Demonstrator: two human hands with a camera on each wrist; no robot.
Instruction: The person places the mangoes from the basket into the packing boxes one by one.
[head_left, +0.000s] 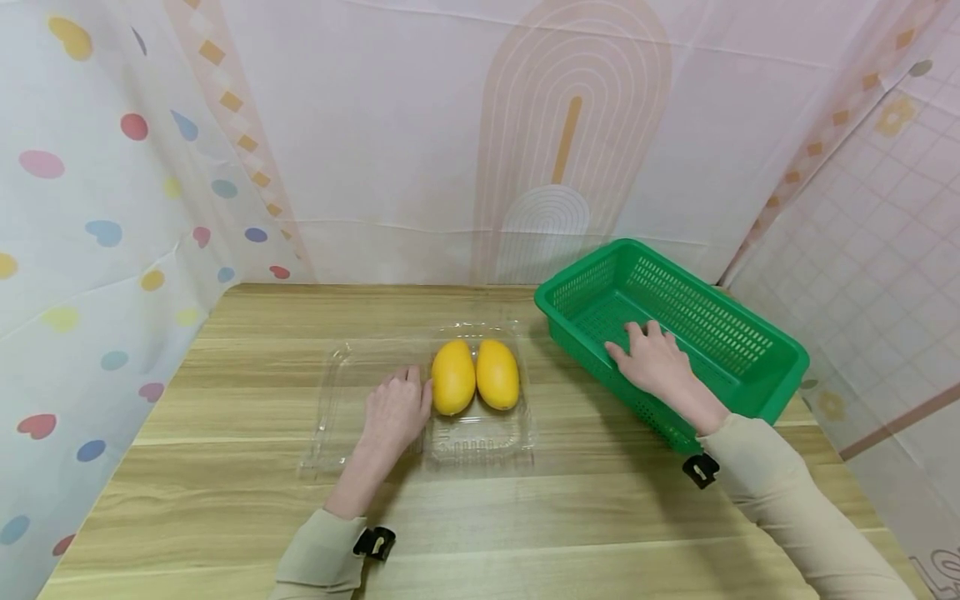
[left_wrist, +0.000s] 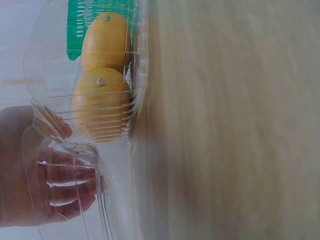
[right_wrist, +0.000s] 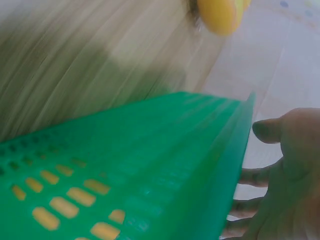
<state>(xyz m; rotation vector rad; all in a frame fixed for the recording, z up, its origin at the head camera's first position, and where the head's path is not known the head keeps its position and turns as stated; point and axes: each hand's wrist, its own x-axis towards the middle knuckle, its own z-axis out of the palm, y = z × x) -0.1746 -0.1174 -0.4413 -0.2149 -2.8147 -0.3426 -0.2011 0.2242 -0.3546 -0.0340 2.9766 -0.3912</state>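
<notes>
Two yellow mangoes (head_left: 453, 377) lie side by side in one half of an opened clear plastic clamshell box (head_left: 480, 442). My left hand (head_left: 395, 406) rests over the box's other half, its thumb beside the nearer mango. In the left wrist view, the fingers of my left hand (left_wrist: 62, 185) show behind the clear plastic, holding nothing. My right hand (head_left: 654, 360) is over the near rim of a green plastic basket (head_left: 780, 350), fingers spread and loosely bent. In the right wrist view, my right hand (right_wrist: 292, 170) is just past the basket's rim (right_wrist: 247, 120), with nothing in its grasp.
Yellow patches show through slots in the basket wall (right_wrist: 80, 196) in the right wrist view. The wooden table (head_left: 480, 533) meets a patterned cloth backdrop (head_left: 390, 167) at the back, with more cloth at both sides.
</notes>
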